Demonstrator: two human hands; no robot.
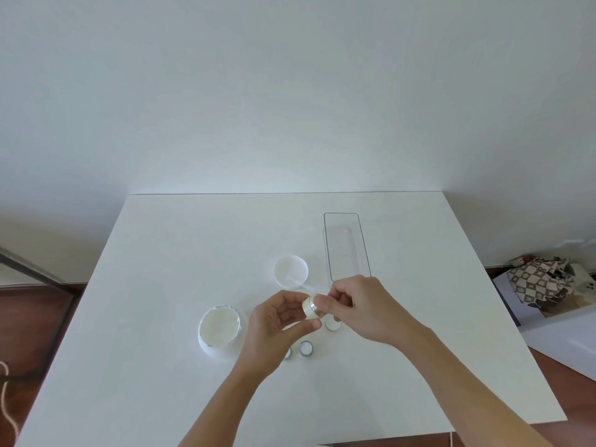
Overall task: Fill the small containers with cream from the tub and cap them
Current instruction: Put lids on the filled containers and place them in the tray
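Note:
A small container (311, 306) with a pale cap is held above the table between both hands. My left hand (277, 321) pinches its cap end with thumb and fingers. My right hand (356, 304) grips its other end. The open tub (220, 329) of white cream stands to the left of my left hand. Behind the hands lies the tub's white lid (291, 271), upturned, with a clear spoon (301, 283) resting in it. Two small open containers (305, 348) stand on the table just below the hands, one partly hidden by my left wrist. A small white cap (331, 324) lies under my right hand.
A long clear plastic tray (361, 250) stands at the back right of the white table (161, 285). A patterned bag (541, 282) and white boards lie on the floor beyond the table's right edge. A wall rises right behind the table.

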